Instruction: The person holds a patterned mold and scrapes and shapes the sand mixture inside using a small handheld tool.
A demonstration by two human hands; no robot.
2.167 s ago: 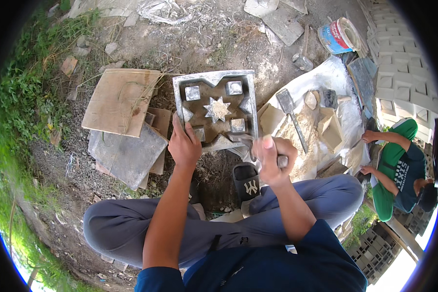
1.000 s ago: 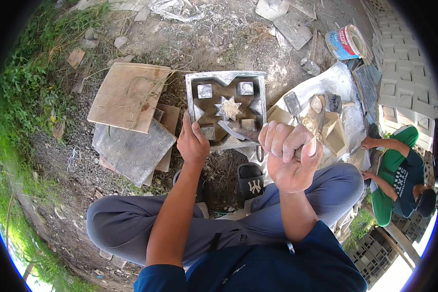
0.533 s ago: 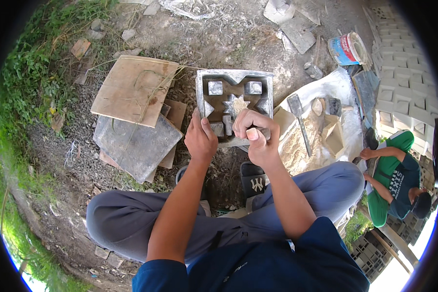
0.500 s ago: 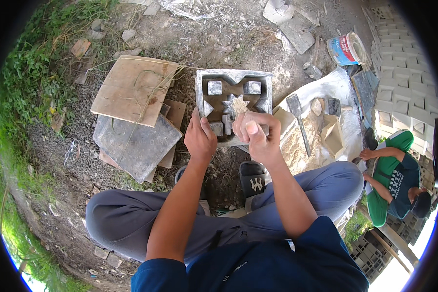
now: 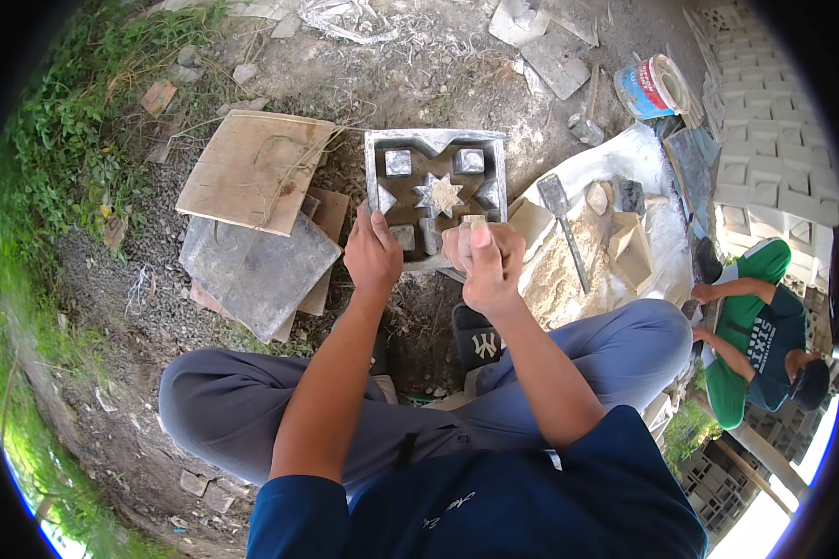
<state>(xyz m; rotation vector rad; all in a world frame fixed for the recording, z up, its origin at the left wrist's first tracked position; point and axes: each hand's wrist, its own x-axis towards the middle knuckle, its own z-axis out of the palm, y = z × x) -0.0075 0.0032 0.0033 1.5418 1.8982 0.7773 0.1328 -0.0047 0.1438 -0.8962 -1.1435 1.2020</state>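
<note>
In front of me on the ground sits a square grey metal mould [image 5: 371, 160], with block-shaped corner pieces and a star in its centre filled with pale powder. My left hand [image 5: 374, 256] grips the mould's near left side, thumb over the rim. Over the near right corner, my right hand [image 5: 485, 264] is closed in a fist, thumb up, around what looks like a small hammer [image 5: 430, 235]. Its short grey head shows left of the fist; the handle is mostly hidden by my fingers.
Flat boards [image 5: 252, 172] and a grey slab [image 5: 256, 270] are stacked at left. To the right, a white sheet [image 5: 639, 163] carries sandy powder [image 5: 569, 270], a flat-bladed tool [image 5: 564, 228] and stones. A paint bucket [image 5: 653, 88] lies beyond. A person [image 5: 760, 326] sits far right.
The mould and my hands sit slightly further left in view, as does most of the scene. My right fist has shifted over the near right corner, and the star shows more fully.
</note>
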